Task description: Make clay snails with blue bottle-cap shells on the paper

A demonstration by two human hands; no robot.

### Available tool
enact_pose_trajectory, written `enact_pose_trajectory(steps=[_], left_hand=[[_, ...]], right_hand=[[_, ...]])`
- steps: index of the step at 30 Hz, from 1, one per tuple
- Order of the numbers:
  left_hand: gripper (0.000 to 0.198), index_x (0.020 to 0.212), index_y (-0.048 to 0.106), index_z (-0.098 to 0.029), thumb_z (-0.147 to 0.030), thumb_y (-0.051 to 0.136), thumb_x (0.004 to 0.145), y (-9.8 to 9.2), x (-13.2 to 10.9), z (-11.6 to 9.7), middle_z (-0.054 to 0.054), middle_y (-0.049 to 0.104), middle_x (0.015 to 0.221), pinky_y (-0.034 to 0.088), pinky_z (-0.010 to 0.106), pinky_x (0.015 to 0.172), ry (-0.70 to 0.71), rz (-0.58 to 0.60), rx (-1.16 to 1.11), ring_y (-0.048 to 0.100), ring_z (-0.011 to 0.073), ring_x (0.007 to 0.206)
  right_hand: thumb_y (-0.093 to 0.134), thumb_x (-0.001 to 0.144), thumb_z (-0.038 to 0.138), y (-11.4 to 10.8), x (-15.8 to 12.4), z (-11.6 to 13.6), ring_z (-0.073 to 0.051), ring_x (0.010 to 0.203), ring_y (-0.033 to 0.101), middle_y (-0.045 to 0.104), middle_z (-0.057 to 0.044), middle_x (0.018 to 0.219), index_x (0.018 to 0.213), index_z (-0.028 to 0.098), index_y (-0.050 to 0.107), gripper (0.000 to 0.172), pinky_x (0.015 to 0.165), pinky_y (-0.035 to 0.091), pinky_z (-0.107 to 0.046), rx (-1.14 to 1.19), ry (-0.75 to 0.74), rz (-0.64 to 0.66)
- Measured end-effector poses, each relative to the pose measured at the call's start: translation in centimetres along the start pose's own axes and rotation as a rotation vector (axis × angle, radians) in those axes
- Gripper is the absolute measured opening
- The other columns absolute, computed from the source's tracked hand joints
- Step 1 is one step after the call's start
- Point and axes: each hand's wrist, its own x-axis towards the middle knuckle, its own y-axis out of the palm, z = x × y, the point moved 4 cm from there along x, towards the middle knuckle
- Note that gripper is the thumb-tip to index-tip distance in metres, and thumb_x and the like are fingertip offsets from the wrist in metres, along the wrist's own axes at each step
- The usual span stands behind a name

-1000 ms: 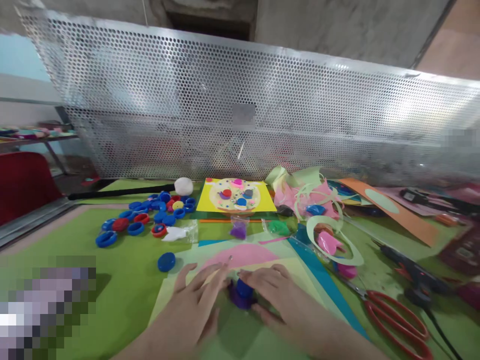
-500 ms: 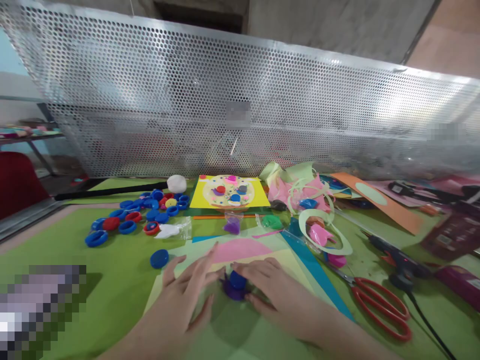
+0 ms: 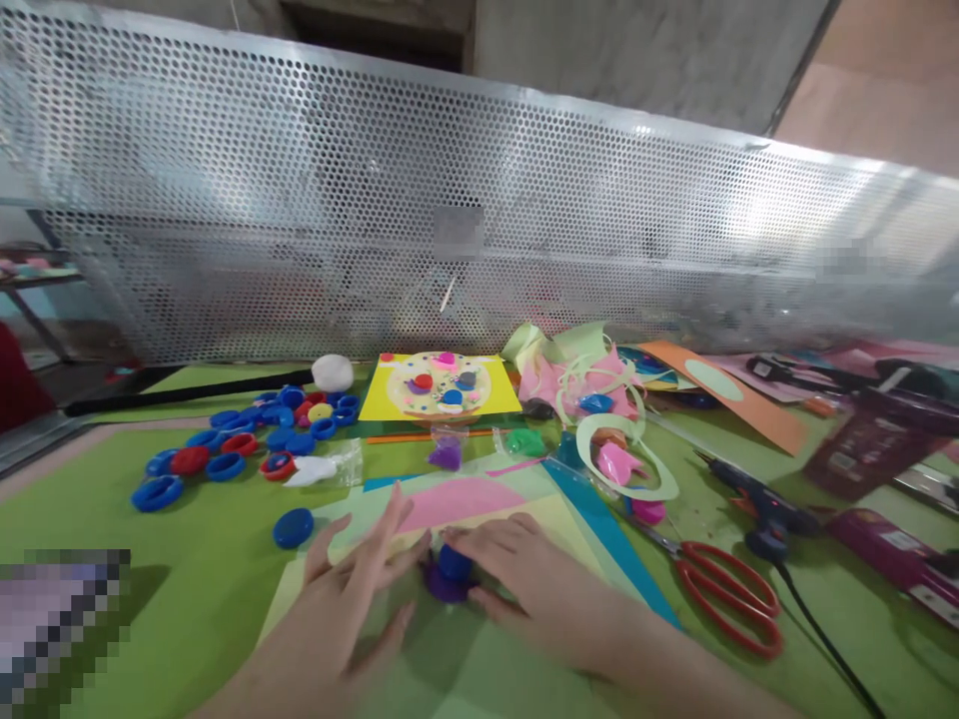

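Observation:
A blue bottle cap [image 3: 455, 559] sits on a flattened lump of purple clay [image 3: 441, 586], which lies on a pale green paper sheet [image 3: 486, 669]. My right hand [image 3: 528, 571] curls round the cap from the right, index finger behind it and thumb in front. From the left, my left hand [image 3: 351, 589] lies flat with its fingers spread, the fingertips touching the clay's edge. A pink half-circle of paper [image 3: 457, 496] lies just behind the hands.
Several loose blue and red caps [image 3: 225, 449] and a single blue cap [image 3: 293, 526] lie at the left. A yellow card with a decorated disc [image 3: 439, 384] is at the back. Red scissors [image 3: 730, 594] and a glue gun [image 3: 756, 499] lie right. A perforated metal screen [image 3: 524, 230] stands behind.
Both hands stay at the cap and clay; my left fingers have spread a little. The view has swung right, so the table's things sit further left in the picture.

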Motion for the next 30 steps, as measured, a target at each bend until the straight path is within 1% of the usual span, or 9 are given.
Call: enact_pose_trajectory(steps=[4,9,13,19,21,23,26,28,30], left_hand=[[0.072,0.144,-0.018,-0.024,-0.026,0.032,0.092,0.2,0.0,0.9,0.005,0.064,0.124,0.01,0.053,0.112,0.032,0.05,0.01,0.051,0.0219,0.125],[0.074,0.146,-0.013,-0.025,-0.029,0.036,0.09,-0.2,0.2,0.9,0.003,0.061,0.128,0.009,0.049,0.114,0.038,-0.038,0.064,0.056,0.0226,0.12],[0.071,0.147,-0.009,-0.022,-0.026,0.034,0.091,0.2,0.3,0.5,0.003,0.063,0.125,0.0,0.047,0.115,0.098,0.023,0.066,0.054,0.0202,0.122],[0.07,0.146,-0.011,-0.024,-0.025,0.034,0.092,0.3,0.4,0.5,0.007,0.066,0.121,0.005,0.057,0.112,0.045,0.045,0.039,0.054,0.0232,0.122],[0.067,0.146,-0.008,-0.025,-0.026,0.032,0.092,0.2,0.5,0.4,0.006,0.066,0.121,0.005,0.057,0.112,0.032,0.007,0.024,0.056,0.0235,0.12],[0.064,0.147,-0.005,-0.026,-0.029,0.03,0.092,-0.1,0.6,0.7,0.006,0.066,0.121,0.004,0.057,0.112,-0.003,-0.084,0.049,0.057,0.0246,0.119],[0.066,0.147,-0.006,-0.031,-0.03,0.03,0.092,-0.4,0.6,1.7,0.003,0.065,0.123,0.011,0.057,0.112,-0.053,-0.158,0.128,0.058,0.026,0.117],[0.067,0.146,-0.007,-0.034,-0.029,0.03,0.091,-0.2,0.6,2.1,0.001,0.064,0.124,0.021,0.052,0.111,-0.047,-0.144,0.14,0.06,0.0245,0.114],[0.064,0.146,-0.006,-0.035,-0.028,0.028,0.092,-0.2,0.6,2.2,0.0,0.063,0.126,0.025,0.048,0.11,-0.051,-0.142,0.121,0.059,0.0229,0.115]], right_hand=[[0.046,0.093,0.027,-0.1,0.0,0.1,-0.025,0.12,0.048,0.055,-0.008,0.132,0.139,0.02,0.04,0.047,0.104,0.032,-0.046,-0.01,-0.017,-0.002],[0.047,0.092,0.026,-0.1,0.1,0.0,-0.026,0.12,0.048,0.056,-0.009,0.131,0.135,0.018,0.044,0.044,0.104,0.032,-0.045,-0.027,-0.024,-0.007],[0.047,0.092,0.026,-0.2,0.1,0.2,-0.024,0.115,0.052,0.059,-0.01,0.126,0.135,0.018,0.044,0.044,0.101,0.035,-0.043,-0.044,-0.05,-0.026],[0.048,0.092,0.026,-0.4,0.0,0.2,-0.023,0.114,0.053,0.06,-0.008,0.124,0.135,0.021,0.044,0.044,0.102,0.036,-0.04,-0.045,-0.054,-0.053],[0.047,0.092,0.026,-0.4,0.0,0.2,-0.023,0.115,0.053,0.059,-0.008,0.128,0.137,0.022,0.042,0.046,0.102,0.035,-0.04,-0.03,-0.056,-0.052],[0.047,0.092,0.027,-0.6,0.0,-0.1,-0.022,0.12,0.049,0.053,-0.006,0.135,0.139,0.022,0.039,0.048,0.105,0.034,-0.04,-0.01,-0.05,-0.063],[0.046,0.092,0.027,-1.3,0.1,-1.2,-0.019,0.127,0.044,0.048,-0.003,0.14,0.139,0.021,0.04,0.047,0.108,0.032,-0.037,-0.065,0.03,-0.174],[0.045,0.092,0.023,-2.1,0.1,-2.4,-0.018,0.128,0.042,0.05,-0.004,0.138,0.136,0.019,0.044,0.044,0.108,0.031,-0.038,-0.137,0.123,-0.283],[0.042,0.091,0.018,-2.7,0.1,-3.7,-0.021,0.13,0.04,0.049,-0.008,0.138,0.134,0.016,0.045,0.044,0.109,0.029,-0.043,-0.191,0.205,-0.36]])
